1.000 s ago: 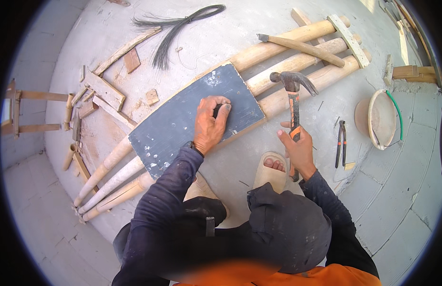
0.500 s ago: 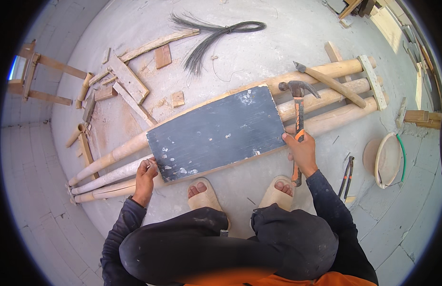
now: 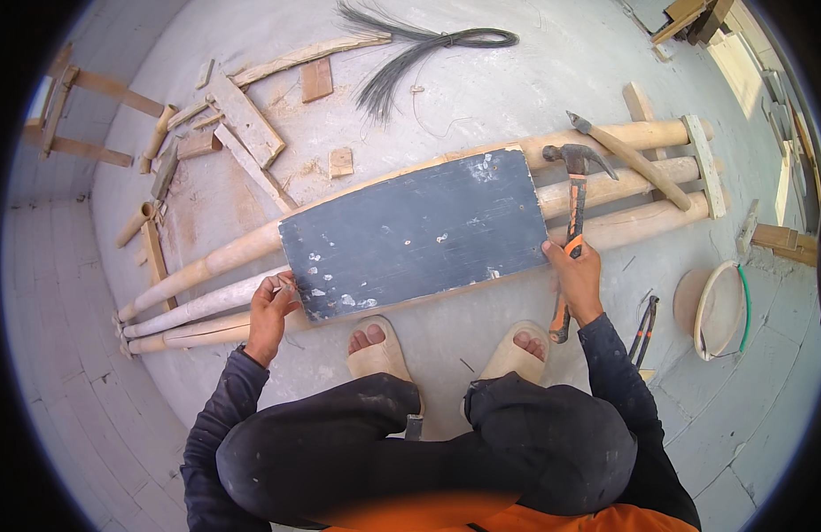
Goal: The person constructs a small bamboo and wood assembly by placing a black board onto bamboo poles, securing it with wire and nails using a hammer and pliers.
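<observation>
Flanking board (image 3: 410, 232) now — left hand (image 3: 270, 312) too

Grey floor (image 3: 552, 84): dark wire bundle (image 3: 447, 40), wood offcuts (image 3: 317, 80).

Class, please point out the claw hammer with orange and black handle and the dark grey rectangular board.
Claw hammer with orange and black handle (image 3: 576, 206), head view: upper handle.
Dark grey rectangular board (image 3: 412, 224), head view: middle of flat face.

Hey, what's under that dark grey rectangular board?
Three pale, round wooden poles stick out from under the dark grey rectangular board at both ends. Their middle stretches, and anything else beneath, are covered.
</observation>
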The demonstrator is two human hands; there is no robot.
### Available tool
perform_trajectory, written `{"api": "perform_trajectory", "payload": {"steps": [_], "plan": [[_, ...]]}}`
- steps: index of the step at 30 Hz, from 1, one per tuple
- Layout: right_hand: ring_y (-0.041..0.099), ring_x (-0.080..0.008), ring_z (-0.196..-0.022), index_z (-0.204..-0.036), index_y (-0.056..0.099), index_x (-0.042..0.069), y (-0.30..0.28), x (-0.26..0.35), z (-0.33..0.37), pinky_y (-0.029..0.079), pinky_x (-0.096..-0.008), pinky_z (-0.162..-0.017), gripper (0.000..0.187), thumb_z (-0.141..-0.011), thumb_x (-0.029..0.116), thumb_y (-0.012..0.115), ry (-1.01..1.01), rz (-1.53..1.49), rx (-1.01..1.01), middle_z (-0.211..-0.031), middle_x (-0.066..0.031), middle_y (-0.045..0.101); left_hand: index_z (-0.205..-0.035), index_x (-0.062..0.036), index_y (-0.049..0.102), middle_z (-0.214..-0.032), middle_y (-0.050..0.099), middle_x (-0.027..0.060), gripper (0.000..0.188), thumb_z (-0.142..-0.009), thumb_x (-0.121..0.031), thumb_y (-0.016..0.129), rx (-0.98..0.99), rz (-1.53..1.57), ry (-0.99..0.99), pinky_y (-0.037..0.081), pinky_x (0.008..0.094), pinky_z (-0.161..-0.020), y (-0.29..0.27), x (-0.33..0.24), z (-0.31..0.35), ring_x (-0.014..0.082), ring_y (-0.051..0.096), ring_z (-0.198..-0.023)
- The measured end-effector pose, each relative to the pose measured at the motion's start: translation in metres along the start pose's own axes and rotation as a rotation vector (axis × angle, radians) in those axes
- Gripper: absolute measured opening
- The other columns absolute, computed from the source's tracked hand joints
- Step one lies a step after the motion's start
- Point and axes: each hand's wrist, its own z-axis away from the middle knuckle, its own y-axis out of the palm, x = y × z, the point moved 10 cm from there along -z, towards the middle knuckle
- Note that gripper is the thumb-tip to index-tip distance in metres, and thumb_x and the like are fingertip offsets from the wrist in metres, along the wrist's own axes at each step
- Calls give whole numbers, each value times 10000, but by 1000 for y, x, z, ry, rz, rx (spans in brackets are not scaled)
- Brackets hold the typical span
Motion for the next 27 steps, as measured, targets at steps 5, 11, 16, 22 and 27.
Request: {"api": "perform_trajectory", "payload": {"steps": [5, 11, 16, 22, 27], "plan": [[535, -100, -472, -1107, 688, -1, -19, 3, 11, 443, -273, -434, 330, -1024, 314, 742, -7, -105, -25, -645, 4, 557, -1076, -33, 645, -1205, 690, 111, 99, -1022, -114, 630, 91, -506, 644, 499, 387, -978, 61, -113, 14, 232, 645, -1086], [516, -82, -480, -1168, 678, -2, -64, 13, 53, 441, -263, -436, 327, -1041, 298, 710, -48, -48, -131, -646, 15, 544, -1103, -80, 741, -1094, 746, 88, 117, -1015, -142, 694, 572, -613, 966, 492, 420, -971, 265, -171, 44, 316, 664, -1035], [507, -67, -494, -1208, 673, -12, -82, 9, 95, 440, -255, -447, 317, -1042, 257, 701, -73, -58, -150, -654, 25, 542, -1104, -126, 772, -1087, 727, 34, 138, -1025, -198, 684, 601, -627, 983, 403, 403, -996, 355, -167, 39, 262, 592, -1043], [503, -52, -519, -1231, 673, -5, -88, 5, 118, 422, -240, -475, 314, -1050, 251, 677, -54, -7, -98, -670, 45, 535, -1074, -148, 795, -1077, 710, 7, 133, -1017, -221, 700, 493, -538, 1028, 327, 412, -1032, 366, -159, 40, 238, 550, -1075], [535, -87, -566, -1258, 670, 14, -76, 15, 128, 433, -294, -545, 337, -1058, 285, 664, -108, 181, 44, -677, 12, 565, -1069, -156, 797, -1053, 695, 4, 125, -1006, -209, 703, 432, -560, 1083, 329, 413, -1028, 368, -158, 42, 239, 550, -1073]]}}
